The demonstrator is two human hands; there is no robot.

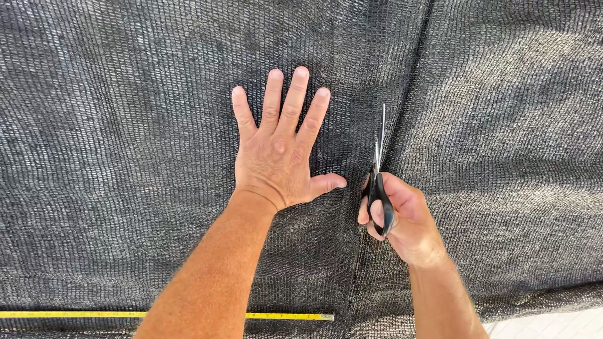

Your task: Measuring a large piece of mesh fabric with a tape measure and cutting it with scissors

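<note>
Dark mesh fabric (pixel 125 125) covers nearly the whole view. At the near edge a yellow tape measure (pixel 75 314) lies flat across it. Farther in, the right hand (pixel 405 220) is closed around the black handles of scissors (pixel 379 182), their blades pointing far along a straight line. To the left, the left hand (pixel 276 157) lies open and flat, holding nothing. Pressing close beside the blades should keep the mesh tight.

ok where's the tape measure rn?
Head view, bottom left: the yellow tape measure lies flat across the dark mesh fabric, passing under the left forearm, well below the left hand.
</note>
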